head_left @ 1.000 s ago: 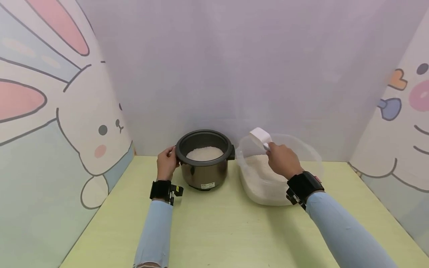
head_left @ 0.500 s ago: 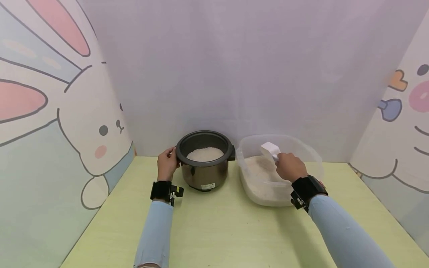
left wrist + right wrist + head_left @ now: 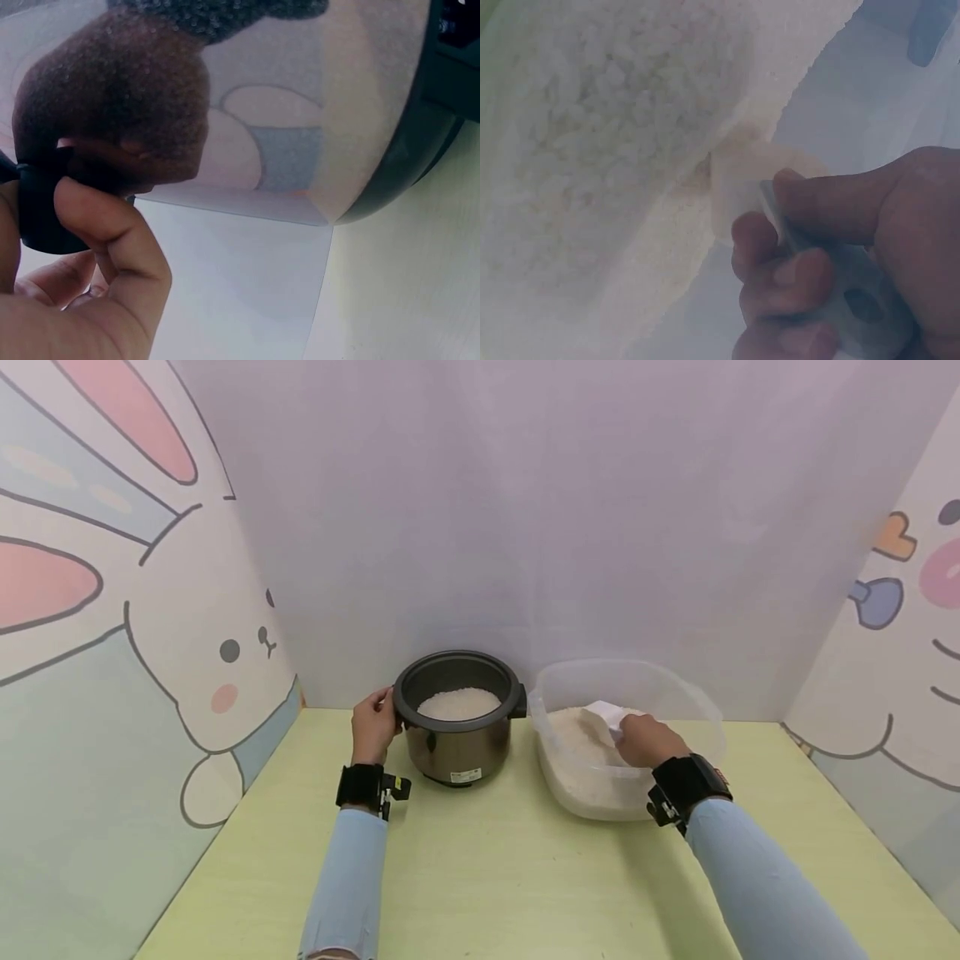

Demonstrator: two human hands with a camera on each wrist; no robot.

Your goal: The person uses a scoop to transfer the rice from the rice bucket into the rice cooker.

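On the left stands a lidless rice cooker (image 3: 459,752), its dark pot holding white rice (image 3: 459,703). My left hand (image 3: 372,727) grips its black side handle (image 3: 46,210), thumb and fingers around it in the left wrist view. A clear plastic tub (image 3: 558,781) of rice (image 3: 573,743) sits to the right. Over that tub, my right hand (image 3: 648,742) holds a white measuring scoop (image 3: 602,717) by its handle, fingers curled round it. The scoop's cup is tilted and down at the rice; whether rice is inside it cannot be told.
Both containers stand on a pale green table (image 3: 480,877), near the plain curtain (image 3: 480,527) behind. Cartoon-printed panels (image 3: 187,652) rise at the left and right sides. The cooker's other handle (image 3: 519,702) faces the tub, with a narrow gap between them.
My right hand has moved right and down, taking the scoop from above the tub's left rim to the rice inside. My left hand and the cooker have stayed in place.
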